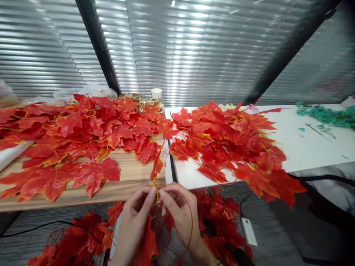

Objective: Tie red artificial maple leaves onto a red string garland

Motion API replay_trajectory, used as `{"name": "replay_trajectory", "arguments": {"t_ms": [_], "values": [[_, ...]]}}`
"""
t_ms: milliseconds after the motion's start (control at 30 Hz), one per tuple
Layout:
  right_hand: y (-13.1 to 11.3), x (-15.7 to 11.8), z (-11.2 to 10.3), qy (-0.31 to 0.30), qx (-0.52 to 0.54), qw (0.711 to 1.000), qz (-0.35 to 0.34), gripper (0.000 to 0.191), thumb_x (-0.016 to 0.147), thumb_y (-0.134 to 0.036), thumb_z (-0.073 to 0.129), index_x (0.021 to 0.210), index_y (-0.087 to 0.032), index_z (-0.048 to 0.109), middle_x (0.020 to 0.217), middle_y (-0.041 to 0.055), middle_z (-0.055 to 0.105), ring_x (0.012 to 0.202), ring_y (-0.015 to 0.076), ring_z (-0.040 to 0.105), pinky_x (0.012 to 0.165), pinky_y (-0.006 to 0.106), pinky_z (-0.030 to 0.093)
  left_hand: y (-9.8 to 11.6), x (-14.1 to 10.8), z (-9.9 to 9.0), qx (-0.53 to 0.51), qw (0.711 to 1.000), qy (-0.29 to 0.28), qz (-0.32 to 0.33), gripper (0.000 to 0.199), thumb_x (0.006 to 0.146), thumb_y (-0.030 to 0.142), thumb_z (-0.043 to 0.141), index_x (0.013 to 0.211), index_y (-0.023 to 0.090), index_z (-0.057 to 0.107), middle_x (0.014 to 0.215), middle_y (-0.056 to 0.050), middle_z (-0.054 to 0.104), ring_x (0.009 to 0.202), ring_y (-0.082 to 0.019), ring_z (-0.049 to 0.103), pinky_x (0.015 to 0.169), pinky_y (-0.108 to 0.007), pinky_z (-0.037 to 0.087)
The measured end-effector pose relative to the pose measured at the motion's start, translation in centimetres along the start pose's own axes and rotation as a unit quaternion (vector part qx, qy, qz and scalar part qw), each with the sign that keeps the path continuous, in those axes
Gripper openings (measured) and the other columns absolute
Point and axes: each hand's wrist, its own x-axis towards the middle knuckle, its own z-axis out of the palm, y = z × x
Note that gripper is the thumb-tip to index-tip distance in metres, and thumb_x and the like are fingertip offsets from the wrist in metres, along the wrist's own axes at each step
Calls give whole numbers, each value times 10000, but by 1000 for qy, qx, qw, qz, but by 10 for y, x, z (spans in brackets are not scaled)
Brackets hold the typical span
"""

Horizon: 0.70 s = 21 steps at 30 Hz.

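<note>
My left hand (140, 208) pinches the yellow stem (155, 184) of a red artificial maple leaf (157, 165), which stands up just above my fingertips. Close against it, my right hand (179, 208) is closed with thumb and fingertips together at the same stem. A thin red cord (191, 214) loops out from the right fingers and hangs down over the back of that hand. Another red-orange leaf (149, 242) dangles below the left hand. What exactly lies between the right fingertips is partly hidden.
Piles of red maple leaves cover the wooden table (130, 177) and the white table (299, 147). More leaves (83, 236) lie below. A paper cup (156, 93) stands at the back, teal foliage (330, 116) at far right. A white power strip (249, 231) hangs low right.
</note>
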Motion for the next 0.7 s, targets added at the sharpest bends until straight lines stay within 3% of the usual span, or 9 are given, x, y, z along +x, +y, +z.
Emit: {"name": "replay_trajectory", "arguments": {"t_ms": [200,700], "values": [[1,0,0,2,-10,1000,-8,109,807,-236,617,752,-146,640,588,-19,558,508,72,509,509,161,423,1,-2,1,4,1000,4,9,214,761,385,640,743,172,626,633,25,601,591,-113,541,565,-170,431],[1,-4,-1,56,-39,994,-81,88,820,-217,609,751,-174,642,610,-31,533,499,58,485,478,146,407,3,-6,0,43,996,-17,78,130,765,299,650,701,187,631,683,21,619,651,-110,569,611,-160,439]]}}
